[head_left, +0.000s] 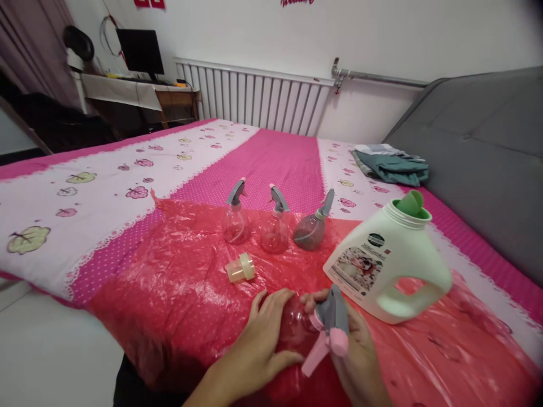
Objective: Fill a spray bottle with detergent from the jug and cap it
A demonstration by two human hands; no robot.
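A clear spray bottle (292, 328) lies tilted in front of me on the red plastic sheet (178, 265). Around its see-through body curls my left hand (263, 339). My right hand (358, 350) grips its grey and pink trigger head (333, 316), partly hidden behind it. Beyond my hands three similar spray bottles stand in a row: the left bottle (235, 226), the middle bottle (275, 233) and the right bottle (311, 230), which leans. A pale yellow measuring cap (241, 268) rests on its side nearer me.
At right stands a big white detergent jug (382, 265), uncapped, with a green spout (409, 204). The bed has a pink and white flowered cover (280, 164). Folded clothes (392, 164) lie by the grey headboard (479, 135). A radiator (254, 96) and a desk (127, 93) are behind.
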